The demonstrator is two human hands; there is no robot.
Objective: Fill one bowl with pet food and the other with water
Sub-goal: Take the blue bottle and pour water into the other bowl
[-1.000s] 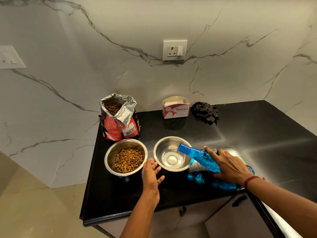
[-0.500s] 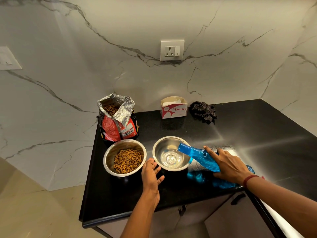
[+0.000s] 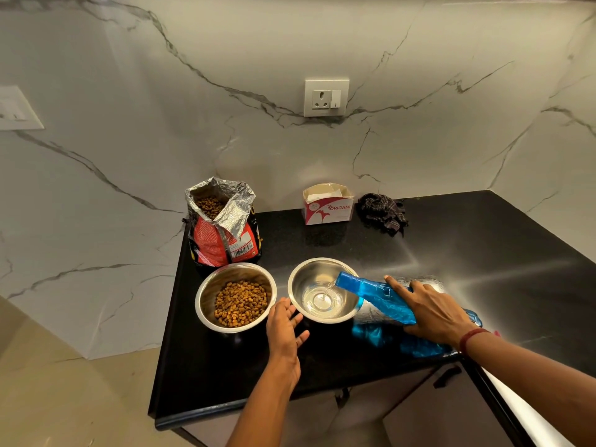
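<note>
Two steel bowls stand side by side on the black counter [image 3: 483, 253]. The left bowl [image 3: 206, 295] holds brown kibble. The right bowl [image 3: 298, 279] has a shallow pool of water. My right hand [image 3: 432, 309] grips a blue bottle [image 3: 374, 293] tilted almost flat, its mouth over the right bowl's rim, a thin stream running in. My left hand [image 3: 283, 330] rests flat on the counter between the bowls, fingers spread, fingertips at the right bowl's lower left edge. An opened red pet food bag [image 3: 222, 233] stands behind the left bowl.
A small red and white carton [image 3: 327, 206] and a dark crumpled cloth [image 3: 383, 212] sit at the back by the marble wall. A wall socket [image 3: 326, 98] is above them. The counter's left and front edges drop to the floor; cabinet handles show below.
Water has begun pooling in the right bowl, which was dry a second ago. The bottle and both hands have held nearly the same pose.
</note>
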